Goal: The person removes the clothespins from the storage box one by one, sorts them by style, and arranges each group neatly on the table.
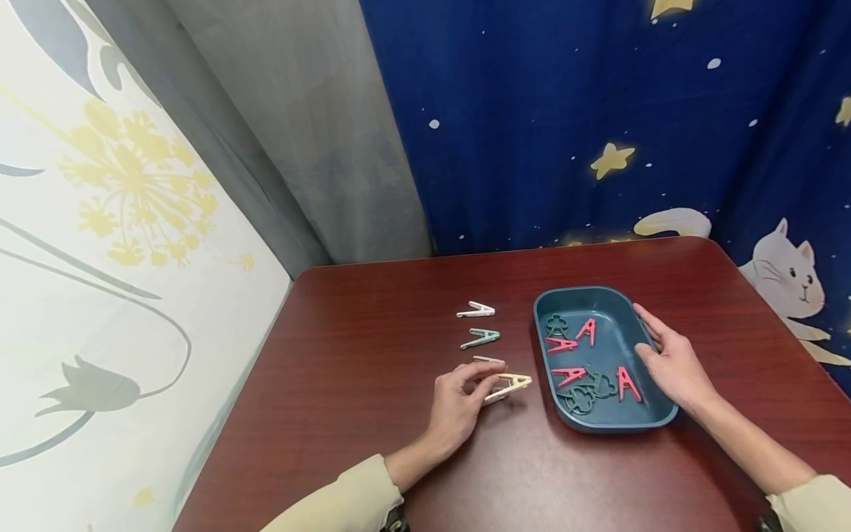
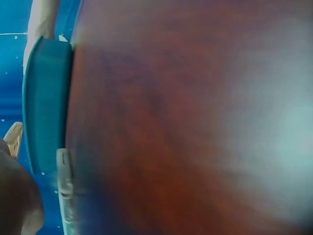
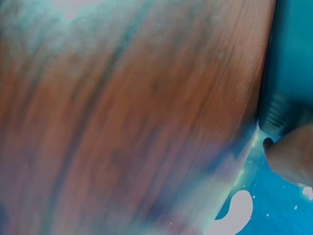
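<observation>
My left hand pinches a pale yellow clothespin between thumb and fingers, just left of the blue tray. Gripping the tray's right wall is my right hand, its thumb inside the rim. Several pink clothespins lie in the tray among green clover-shaped pieces. In a column behind my left hand lie a white clothespin, a green clothespin and another pale clothespin, partly hidden by the fingers. The left wrist view shows the tray side-on beyond the hand.
All of this rests on a dark red-brown table. A blue starry curtain and a grey curtain hang behind its far edge. A white patterned wall panel stands along the left.
</observation>
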Demonstrator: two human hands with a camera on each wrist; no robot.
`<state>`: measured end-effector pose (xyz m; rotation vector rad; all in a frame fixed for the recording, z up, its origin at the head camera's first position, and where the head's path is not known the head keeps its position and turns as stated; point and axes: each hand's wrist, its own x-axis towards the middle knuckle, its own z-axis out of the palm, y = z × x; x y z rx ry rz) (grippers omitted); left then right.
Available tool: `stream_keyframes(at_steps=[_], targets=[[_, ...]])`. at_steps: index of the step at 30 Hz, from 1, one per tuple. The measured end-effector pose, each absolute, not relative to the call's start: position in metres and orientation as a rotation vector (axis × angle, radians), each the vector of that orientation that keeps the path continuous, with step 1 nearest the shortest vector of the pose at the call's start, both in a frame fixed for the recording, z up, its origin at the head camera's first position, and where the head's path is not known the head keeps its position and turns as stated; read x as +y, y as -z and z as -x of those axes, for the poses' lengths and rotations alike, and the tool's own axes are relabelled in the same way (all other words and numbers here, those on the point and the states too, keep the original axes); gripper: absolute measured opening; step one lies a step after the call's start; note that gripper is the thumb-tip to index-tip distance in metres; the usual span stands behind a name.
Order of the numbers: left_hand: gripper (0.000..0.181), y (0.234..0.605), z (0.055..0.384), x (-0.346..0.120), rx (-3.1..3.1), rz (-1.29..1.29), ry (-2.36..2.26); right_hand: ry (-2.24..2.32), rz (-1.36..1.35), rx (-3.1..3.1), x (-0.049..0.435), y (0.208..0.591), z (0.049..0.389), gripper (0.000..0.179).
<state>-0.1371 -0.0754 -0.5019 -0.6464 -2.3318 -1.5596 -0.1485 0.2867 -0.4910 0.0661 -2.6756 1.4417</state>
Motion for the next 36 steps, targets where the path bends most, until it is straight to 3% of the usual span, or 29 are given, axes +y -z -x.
stream_keyframes(at_steps=[15,36], targets=[[0.015,0.506,0.122,-0.104,-2.506,0.586,1.672,-1.448,-0.06,-2.683,0.287,0.491,0.15,0.067],[0.013,0.513,0.114,-0.116,-2.675,0.652,1.379,-1.432,-0.046,-2.705,0.287,0.49,0.15,0.066]])
